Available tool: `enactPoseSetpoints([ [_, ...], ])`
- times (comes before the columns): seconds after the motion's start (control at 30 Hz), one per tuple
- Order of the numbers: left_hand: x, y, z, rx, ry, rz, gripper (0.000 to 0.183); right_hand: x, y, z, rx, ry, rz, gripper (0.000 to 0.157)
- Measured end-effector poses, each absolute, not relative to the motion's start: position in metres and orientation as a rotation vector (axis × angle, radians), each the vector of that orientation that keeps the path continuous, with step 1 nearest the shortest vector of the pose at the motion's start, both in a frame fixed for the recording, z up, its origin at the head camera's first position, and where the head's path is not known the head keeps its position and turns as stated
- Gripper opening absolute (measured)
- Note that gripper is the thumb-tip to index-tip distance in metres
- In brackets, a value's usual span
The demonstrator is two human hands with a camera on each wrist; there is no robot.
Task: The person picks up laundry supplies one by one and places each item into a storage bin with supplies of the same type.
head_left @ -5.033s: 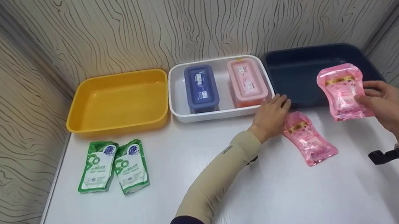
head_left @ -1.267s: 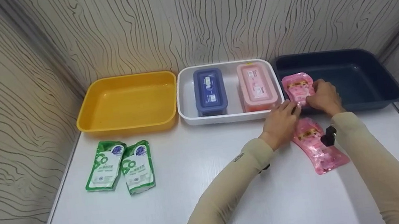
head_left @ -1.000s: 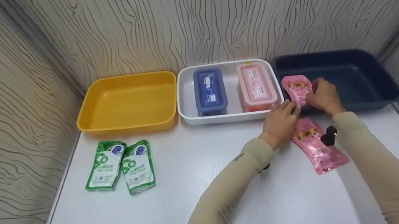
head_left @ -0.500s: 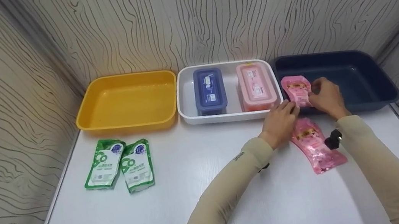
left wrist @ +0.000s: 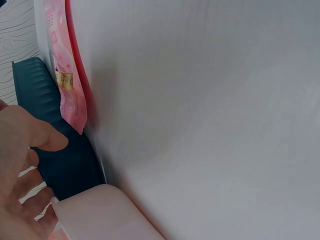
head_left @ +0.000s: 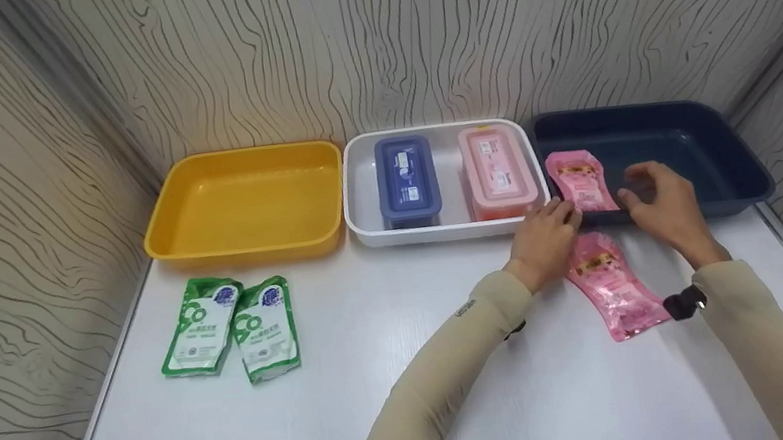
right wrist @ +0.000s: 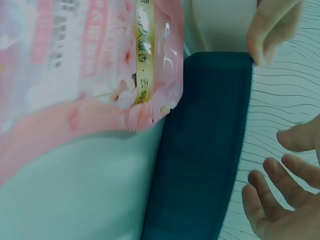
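A pink refill pouch point(head_left: 583, 183) leans in the left front corner of the dark blue tray point(head_left: 683, 136), its lower end at the front rim. My right hand point(head_left: 669, 206) hovers just right of it, fingers spread and holding nothing. My left hand point(head_left: 547, 239) rests where the white tray point(head_left: 438, 232) and dark blue tray meet, fingertips over the rims; in the left wrist view its thumb is apart from the dark wall. On the table below, a second pink pouch point(head_left: 616, 289) lies face up; it fills much of the right wrist view.
Inside the white tray are a blue lidded box point(head_left: 407, 180) and a pink lidded box point(head_left: 498, 169). A yellow tray point(head_left: 252, 252) stands at the left. In front of it lie two green-and-white pouches point(head_left: 200, 328) point(head_left: 266, 331), slightly overlapping. Patterned walls enclose the table.
Over these frames my right hand carries the pink pouch leftward into the dark blue tray, then lets go and draws back to the right. My left hand stays on the rims.
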State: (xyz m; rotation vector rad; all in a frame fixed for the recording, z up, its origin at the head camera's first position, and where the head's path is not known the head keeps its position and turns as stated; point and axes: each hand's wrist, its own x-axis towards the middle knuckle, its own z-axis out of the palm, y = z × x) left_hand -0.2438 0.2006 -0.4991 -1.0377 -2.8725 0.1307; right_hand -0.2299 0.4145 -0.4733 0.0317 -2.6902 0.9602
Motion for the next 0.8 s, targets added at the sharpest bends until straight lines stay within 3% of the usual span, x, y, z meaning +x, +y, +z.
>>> enactPoseSetpoints([
  [0.47, -0.241, 0.199, -0.503, -1.014, -2.882, 0.100, 0.065, -0.182, 0.420, -0.493, 0.061, -2.710, 0.905, 0.037],
  [0.63, -0.241, 0.201, -0.503, -1.015, -2.866, 0.100, 0.062, -0.169, 0.416, -0.500, 0.039, -2.831, 0.898, 0.049],
  [0.8, -0.243, 0.202, -0.501, -1.009, -2.862, 0.111, 0.058, -0.161, 0.408, -0.508, -0.018, -2.993, 0.904, 0.072],
])
